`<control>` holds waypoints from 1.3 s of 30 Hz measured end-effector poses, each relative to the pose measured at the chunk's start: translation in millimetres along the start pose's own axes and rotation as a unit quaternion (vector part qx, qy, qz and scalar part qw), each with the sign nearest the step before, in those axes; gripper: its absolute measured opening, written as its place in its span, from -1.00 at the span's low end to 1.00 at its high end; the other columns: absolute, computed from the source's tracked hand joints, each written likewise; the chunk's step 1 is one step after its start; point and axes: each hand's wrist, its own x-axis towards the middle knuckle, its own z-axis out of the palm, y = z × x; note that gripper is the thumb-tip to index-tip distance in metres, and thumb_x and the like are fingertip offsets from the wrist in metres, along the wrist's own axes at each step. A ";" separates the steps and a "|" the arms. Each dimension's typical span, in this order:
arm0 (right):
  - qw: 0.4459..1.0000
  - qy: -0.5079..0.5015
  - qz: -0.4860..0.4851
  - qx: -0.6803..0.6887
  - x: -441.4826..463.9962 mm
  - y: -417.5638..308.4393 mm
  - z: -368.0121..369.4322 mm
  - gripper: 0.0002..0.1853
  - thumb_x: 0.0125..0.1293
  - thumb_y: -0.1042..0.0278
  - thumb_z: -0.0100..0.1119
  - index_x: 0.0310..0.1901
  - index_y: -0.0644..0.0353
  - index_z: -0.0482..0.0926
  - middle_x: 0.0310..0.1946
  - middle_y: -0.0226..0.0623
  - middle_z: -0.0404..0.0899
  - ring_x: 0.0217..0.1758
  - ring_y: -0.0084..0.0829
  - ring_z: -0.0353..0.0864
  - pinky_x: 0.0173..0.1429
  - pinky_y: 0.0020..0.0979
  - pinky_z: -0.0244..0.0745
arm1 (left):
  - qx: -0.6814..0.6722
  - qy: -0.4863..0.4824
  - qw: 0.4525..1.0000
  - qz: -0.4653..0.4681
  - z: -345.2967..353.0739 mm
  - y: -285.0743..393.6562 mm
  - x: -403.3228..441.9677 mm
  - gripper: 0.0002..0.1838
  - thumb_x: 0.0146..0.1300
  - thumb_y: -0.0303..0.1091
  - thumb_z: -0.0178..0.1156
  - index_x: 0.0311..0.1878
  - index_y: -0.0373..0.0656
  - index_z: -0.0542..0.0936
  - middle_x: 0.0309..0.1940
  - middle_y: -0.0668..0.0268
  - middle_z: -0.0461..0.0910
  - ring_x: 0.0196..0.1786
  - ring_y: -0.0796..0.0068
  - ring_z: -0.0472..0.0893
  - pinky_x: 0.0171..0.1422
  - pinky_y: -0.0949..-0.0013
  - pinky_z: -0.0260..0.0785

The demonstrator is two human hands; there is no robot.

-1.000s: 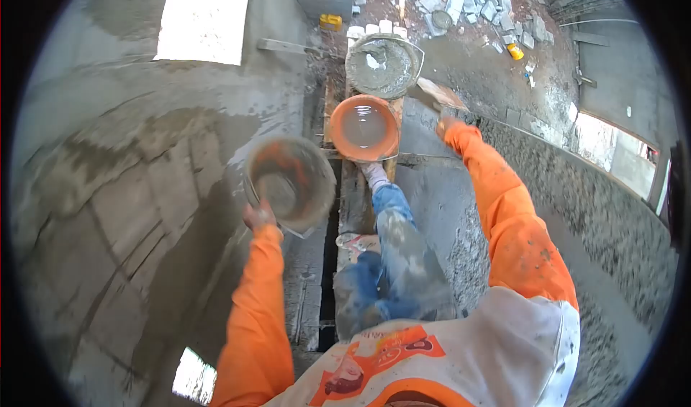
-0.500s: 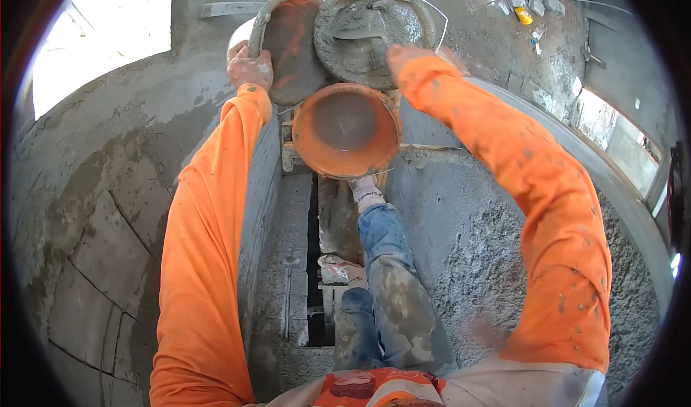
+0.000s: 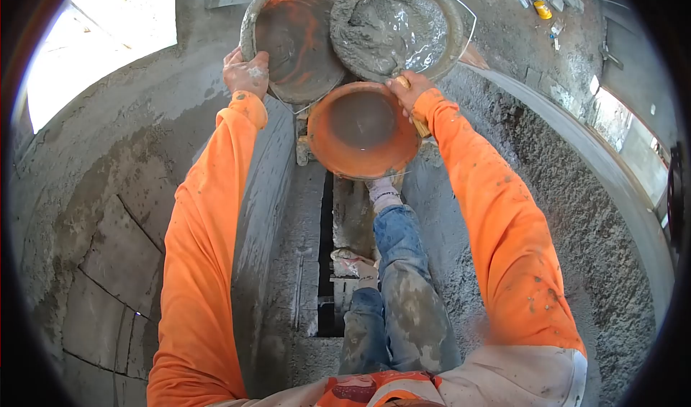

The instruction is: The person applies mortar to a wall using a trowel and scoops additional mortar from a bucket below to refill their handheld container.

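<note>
My left hand [image 3: 247,73] grips the rim of a mortar-stained bucket [image 3: 295,43], tilted so its nearly bare inside shows. Beside it on the right, close against its rim, stands a bucket of wet grey mortar [image 3: 392,29] with a wire handle. My right hand [image 3: 412,92] is closed around a wooden handle [image 3: 420,125] at the near edge of the mortar bucket; the tool's other end cannot be made out. Just below both buckets is an orange bucket [image 3: 363,130] with murky water inside.
My feet stand on a wooden plank [image 3: 354,216] beside a dark gap. Rough grey plaster [image 3: 568,191] covers the surface on the right. Cracked slabs [image 3: 119,249] lie at the left. A yellow container [image 3: 542,9] and rubble are at the back right.
Compared with a second ago, my left hand has brought the stained bucket up beside the mortar bucket. My right hand has come in from the right, to the mortar bucket's near edge.
</note>
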 end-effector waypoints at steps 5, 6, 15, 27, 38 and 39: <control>0.979 -0.018 0.009 0.202 -23.8 -7.1 15.4 -0.70 0.17 0.08 0.02 -0.31 0.17 0.41 -0.67 -0.39 0.35 -0.74 -0.56 0.37 -0.73 -0.50 0.31 | 0.007 0.006 1.000 0.011 1.5 3.1 -1.8 -0.72 -0.20 -0.36 0.13 -0.32 -0.18 0.61 -0.09 0.21 0.43 0.01 0.33 0.40 0.07 0.42 0.24; 0.979 -0.003 0.017 0.204 -35.2 -13.9 23.6 -0.66 0.17 0.06 0.02 -0.24 0.19 0.39 -0.63 -0.31 0.39 -0.69 -0.46 0.42 -0.66 -0.44 0.37 | 0.014 0.013 1.000 0.010 0.8 5.7 -3.4 -0.72 -0.20 -0.36 0.14 -0.33 -0.18 0.61 -0.09 0.22 0.44 0.00 0.34 0.40 0.07 0.42 0.24; 0.982 0.154 -0.026 -0.103 -58.5 -55.3 33.9 -0.55 0.09 -0.06 -0.02 -0.12 0.13 0.37 -0.31 0.14 0.48 -0.19 0.12 0.44 -0.09 -0.07 0.34 | 0.031 0.003 0.999 0.017 -14.5 11.1 -2.8 -0.76 -0.20 -0.38 0.15 -0.37 -0.19 0.62 -0.14 0.25 0.46 -0.01 0.36 0.41 0.08 0.41 0.24; 0.982 -0.065 0.028 0.173 -42.1 -19.0 13.4 -0.61 0.16 0.06 0.02 -0.14 0.23 0.39 -0.62 -0.32 0.39 -0.69 -0.54 0.42 -0.68 -0.50 0.37 | -0.043 -0.034 0.997 -0.058 -23.5 31.2 -5.4 -0.75 -0.15 -0.44 0.14 -0.32 -0.23 0.61 -0.06 0.26 0.37 0.01 0.44 0.38 0.04 0.47 0.25; 0.939 0.115 -0.189 -0.263 -96.1 -118.3 44.1 -0.63 0.10 0.06 0.02 -0.16 0.14 0.33 -0.35 0.03 0.50 -0.24 0.04 0.50 -0.18 -0.09 0.38 | -0.001 0.067 0.998 0.003 -100.0 7.0 -43.0 -0.75 -0.18 -0.47 0.10 -0.35 -0.20 0.62 -0.14 0.24 0.49 0.02 0.34 0.39 0.13 0.42 0.18; 0.928 0.103 -0.183 -0.306 -94.3 -126.8 40.9 -0.63 0.10 0.08 0.03 -0.16 0.14 0.33 -0.35 0.02 0.51 -0.25 0.01 0.51 -0.19 -0.11 0.39 | 0.007 0.074 0.997 -0.021 -117.6 10.3 -51.8 -0.69 -0.15 -0.47 0.12 -0.24 -0.29 0.56 -0.16 0.22 0.51 -0.06 0.36 0.44 0.09 0.42 0.23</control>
